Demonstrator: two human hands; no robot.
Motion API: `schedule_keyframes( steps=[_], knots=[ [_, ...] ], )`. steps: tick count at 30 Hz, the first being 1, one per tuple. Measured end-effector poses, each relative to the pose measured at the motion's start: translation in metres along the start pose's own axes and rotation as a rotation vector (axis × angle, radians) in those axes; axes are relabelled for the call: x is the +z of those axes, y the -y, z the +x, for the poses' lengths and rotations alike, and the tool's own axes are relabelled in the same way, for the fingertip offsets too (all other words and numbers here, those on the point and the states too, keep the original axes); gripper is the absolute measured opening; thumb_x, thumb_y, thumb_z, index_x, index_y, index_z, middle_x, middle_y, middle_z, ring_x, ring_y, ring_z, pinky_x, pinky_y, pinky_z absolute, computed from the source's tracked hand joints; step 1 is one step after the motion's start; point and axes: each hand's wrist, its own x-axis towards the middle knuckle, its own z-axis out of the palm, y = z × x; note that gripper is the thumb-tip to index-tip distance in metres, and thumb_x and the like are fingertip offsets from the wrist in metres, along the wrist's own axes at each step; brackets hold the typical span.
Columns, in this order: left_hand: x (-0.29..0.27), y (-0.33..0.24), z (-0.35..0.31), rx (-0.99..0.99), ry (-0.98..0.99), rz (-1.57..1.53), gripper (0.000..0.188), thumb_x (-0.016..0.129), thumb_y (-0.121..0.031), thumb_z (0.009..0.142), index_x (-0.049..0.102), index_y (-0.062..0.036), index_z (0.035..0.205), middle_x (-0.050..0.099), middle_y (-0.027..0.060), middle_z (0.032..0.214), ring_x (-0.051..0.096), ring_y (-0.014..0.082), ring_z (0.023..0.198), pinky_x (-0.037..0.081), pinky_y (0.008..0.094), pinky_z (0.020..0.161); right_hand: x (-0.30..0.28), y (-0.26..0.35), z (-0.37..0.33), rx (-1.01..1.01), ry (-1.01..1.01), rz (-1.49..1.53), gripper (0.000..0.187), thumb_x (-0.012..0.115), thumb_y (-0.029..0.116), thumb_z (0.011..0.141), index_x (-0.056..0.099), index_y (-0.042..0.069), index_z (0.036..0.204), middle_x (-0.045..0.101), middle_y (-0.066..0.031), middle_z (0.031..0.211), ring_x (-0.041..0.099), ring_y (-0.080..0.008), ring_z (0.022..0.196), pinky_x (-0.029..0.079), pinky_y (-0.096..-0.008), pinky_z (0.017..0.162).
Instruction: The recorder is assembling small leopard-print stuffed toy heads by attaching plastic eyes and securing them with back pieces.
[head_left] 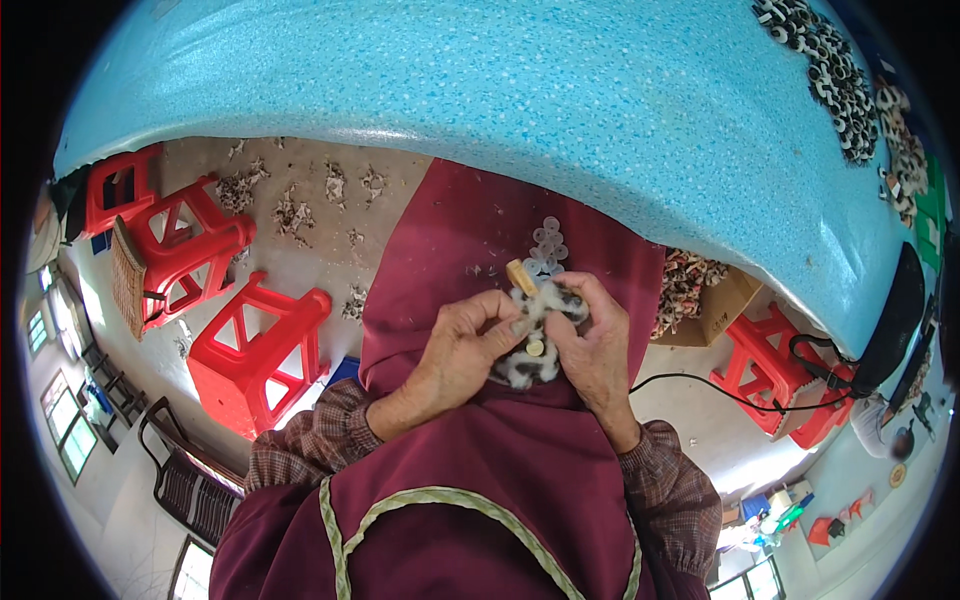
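Observation:
Above my lap, both hands meet at a fluffy black-and-white piece [546, 304]. My left hand [448, 348] is closed, thumb and forefinger pinched at the fluff's left side; what lies between the tips is too small to make out. On the other side my right hand [597, 338] is closed too, fingers curled round the fluff and thumb pressed on it. A small yellowish block [521, 277] sticks up at the upper left of the fluff. Just beyond my fingers, several clear plastic caps [548, 240] lie on the maroon apron [420, 270]. More black-and-white fluff [518, 370] lies below my hands.
A table with a blue speckled cover [480, 90] spans the far side, with black-and-white pieces [835, 85] heaped at its right. Red stools [240, 350] stand left and right. A cardboard box [725, 308] sits at right near a black cable [690, 380]. Scraps [292, 215] litter the floor.

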Motion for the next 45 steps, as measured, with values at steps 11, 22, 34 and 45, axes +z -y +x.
schedule_keyframes(
  steps=[11, 22, 34, 45],
  knots=[
    [0.004, -0.011, 0.008, -0.047, -0.052, -0.304, 0.044, 0.065, 0.006, 0.079, 0.047, -0.0018, 0.119, 0.060, 0.0056, 0.101, 0.060, 0.0111, 0.089, 0.053, 0.0248, 0.076, 0.000, 0.005, 0.000, 0.166, 0.102, 0.424, 0.042, 0.066, 0.000, 0.081, 0.049, -0.001, 0.119, 0.060, -0.0063, 0.104, 0.057, -0.0110, 0.095, 0.049, -0.0255, 0.082],
    [-0.003, -0.011, 0.010, -0.024, -0.109, -0.331, 0.034, 0.060, 0.009, 0.078, 0.055, -0.0020, 0.110, 0.065, 0.0049, 0.096, 0.063, 0.0105, 0.083, 0.054, 0.0261, 0.073, -0.013, 0.009, -0.002, 0.129, 0.069, 0.419, 0.037, 0.067, 0.004, 0.082, 0.053, -0.001, 0.116, 0.058, -0.0077, 0.109, 0.057, -0.0123, 0.096, 0.049, -0.0266, 0.082],
    [-0.001, -0.015, 0.011, -0.098, -0.118, -0.478, 0.026, 0.063, 0.004, 0.081, 0.059, -0.0014, 0.106, 0.067, 0.0069, 0.098, 0.065, 0.0124, 0.086, 0.053, 0.0258, 0.079, -0.002, 0.020, -0.003, -0.262, -0.163, -0.347, 0.012, 0.069, 0.002, 0.077, 0.061, 0.001, 0.085, 0.055, -0.0035, 0.067, 0.050, -0.0106, 0.052, 0.043, -0.0252, 0.049],
    [-0.003, -0.002, 0.019, 0.012, -0.181, -0.126, 0.031, 0.062, 0.014, 0.069, 0.062, -0.0016, 0.096, 0.066, 0.0023, 0.084, 0.062, 0.0084, 0.073, 0.052, 0.0230, 0.067, -0.001, 0.023, -0.011, -0.364, 0.072, -0.235, 0.012, 0.066, 0.001, 0.077, 0.054, 0.002, 0.080, 0.053, -0.0046, 0.070, 0.053, -0.0133, 0.059, 0.041, -0.0264, 0.055]
  ],
)
